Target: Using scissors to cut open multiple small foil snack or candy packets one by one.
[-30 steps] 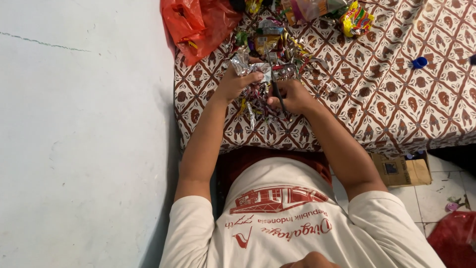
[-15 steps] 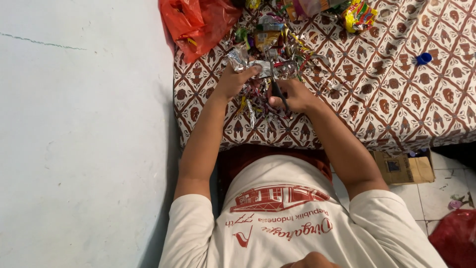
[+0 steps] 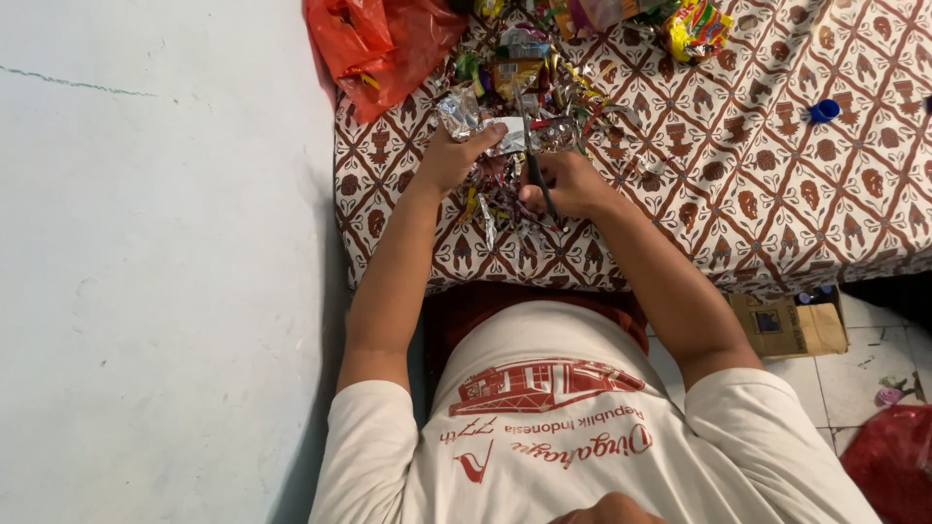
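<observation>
Pale, scuffed wall (image 3: 146, 291) fills the whole left side, marked by one thin crack high up. Beside it stands a mattress or bed (image 3: 777, 194) covered in brown and white patterned cloth, its front edge pressed close to the person's white shirt (image 3: 553, 427).

At the bed's far left corner, up and left of the left grip, lies a crumpled orange plastic bag (image 3: 388, 44). The left hand (image 3: 449, 160) pinches a silver foil wrapper (image 3: 485, 121) between thumb and fingers, the grip closed narrow on it. Just right of that grip, the right hand (image 3: 568, 184) is closed around dark scissors (image 3: 534, 165), whose blades point away from the body and meet the wrapper's edge. Whether the blades are parted cannot be told.

Under and beyond both grips spreads a pile of cut wrapper scraps (image 3: 524, 87), shiny strips in silver, gold, red and green, some trailing toward the body below the hands. Farther right of the grips a yellow snack packet (image 3: 694, 27) sits at the top edge, and a small blue cap (image 3: 823, 110) lies well apart on the cloth.

Right of the bed, low down, a cardboard box (image 3: 786, 325) rests on a white tiled floor (image 3: 874, 378), with a red bag (image 3: 888, 466) in the corner.
</observation>
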